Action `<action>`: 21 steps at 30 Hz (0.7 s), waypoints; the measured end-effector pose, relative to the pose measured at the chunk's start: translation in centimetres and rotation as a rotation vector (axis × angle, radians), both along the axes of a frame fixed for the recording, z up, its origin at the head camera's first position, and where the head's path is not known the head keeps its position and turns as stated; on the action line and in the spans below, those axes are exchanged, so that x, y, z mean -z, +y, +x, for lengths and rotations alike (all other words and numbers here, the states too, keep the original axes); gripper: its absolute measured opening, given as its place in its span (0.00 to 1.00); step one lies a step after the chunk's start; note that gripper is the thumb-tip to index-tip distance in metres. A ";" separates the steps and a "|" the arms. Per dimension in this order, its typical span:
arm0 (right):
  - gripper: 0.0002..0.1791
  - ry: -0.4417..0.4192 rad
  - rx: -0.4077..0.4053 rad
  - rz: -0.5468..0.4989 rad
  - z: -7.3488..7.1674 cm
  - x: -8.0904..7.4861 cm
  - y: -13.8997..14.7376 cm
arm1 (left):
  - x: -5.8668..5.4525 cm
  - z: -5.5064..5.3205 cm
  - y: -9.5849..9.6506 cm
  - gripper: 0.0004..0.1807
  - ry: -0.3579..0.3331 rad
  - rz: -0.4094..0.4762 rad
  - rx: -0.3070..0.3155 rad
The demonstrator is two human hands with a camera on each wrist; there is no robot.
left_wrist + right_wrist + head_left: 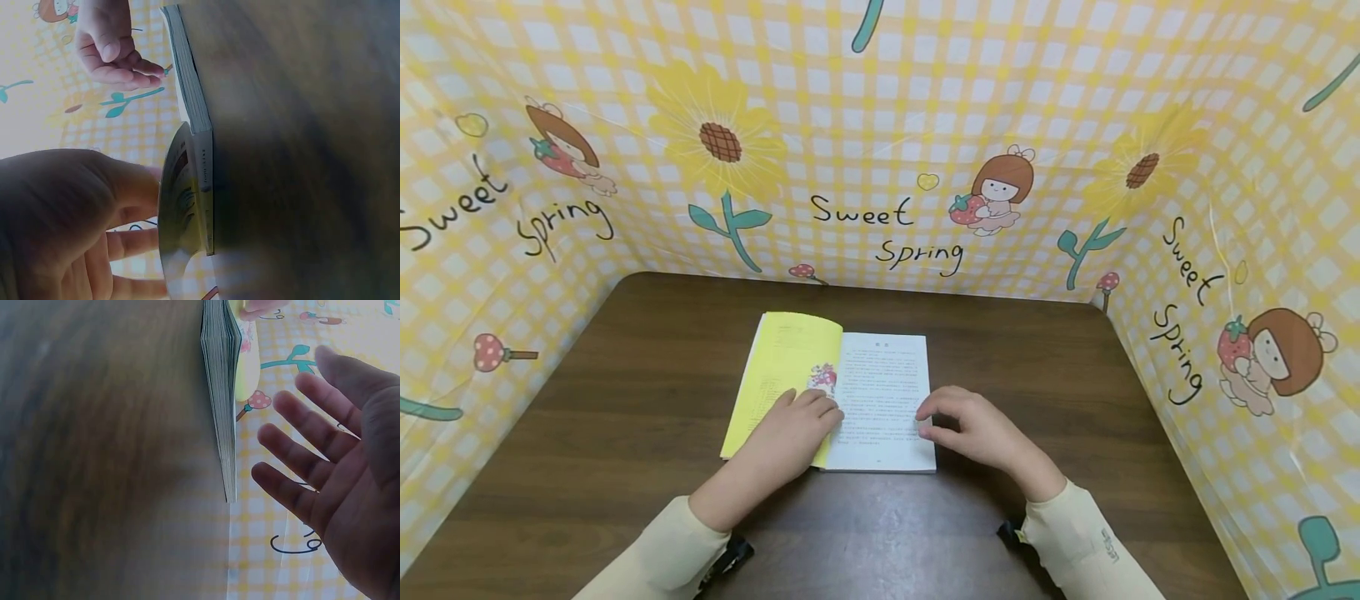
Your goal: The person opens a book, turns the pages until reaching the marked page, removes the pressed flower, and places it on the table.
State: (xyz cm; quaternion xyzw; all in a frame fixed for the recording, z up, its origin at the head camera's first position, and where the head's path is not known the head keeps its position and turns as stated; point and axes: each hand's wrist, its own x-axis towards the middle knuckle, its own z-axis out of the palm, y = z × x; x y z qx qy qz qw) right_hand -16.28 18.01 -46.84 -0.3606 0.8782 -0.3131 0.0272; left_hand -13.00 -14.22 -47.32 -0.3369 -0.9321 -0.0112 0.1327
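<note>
While touching the bright yellow paper page point(780, 354) with the left hand point(797, 429), hovers beside the thick, white-paged book point(880, 387) with the right hand point(973, 427), with wide grip on both!

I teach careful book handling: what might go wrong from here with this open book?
The left grip rests on the yellow page, which bows upward; pressing harder might crease it. The right grip holds nothing, so the facing white page could lift or turn over.
</note>
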 end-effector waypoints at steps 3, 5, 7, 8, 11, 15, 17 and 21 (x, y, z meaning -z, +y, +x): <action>0.12 0.030 -0.050 0.062 0.1 0.0 -0.1 | 0.0 0.1 0.1 0.05 -0.005 0.011 -0.045; 0.13 0.050 -0.071 0.094 0.1 0.0 -0.2 | 0.0 0.1 0.3 0.04 -0.021 0.011 -0.081; 0.15 0.065 -0.087 0.119 0.1 0.1 -0.4 | 0.0 0.3 0.4 0.07 -0.044 0.005 -0.111; 0.15 0.072 -0.094 0.131 0.1 0.2 -0.5 | 0.0 0.3 0.5 0.08 -0.055 0.001 -0.122; 0.17 0.077 -0.123 0.161 0.2 0.5 -0.7 | 0.1 0.5 0.8 0.11 -0.082 -0.001 -0.148; 0.20 0.063 -0.140 0.189 0.4 0.8 -0.9 | 0.3 0.7 1.1 0.14 -0.111 0.013 -0.168; 0.21 0.057 -0.132 0.195 0.5 1.0 -1.0 | 0.4 0.8 1.2 0.16 -0.119 0.020 -0.173; 0.23 0.053 -0.107 0.191 0.8 1.1 -1.2 | 0.4 0.8 1.3 0.18 -0.117 0.026 -0.176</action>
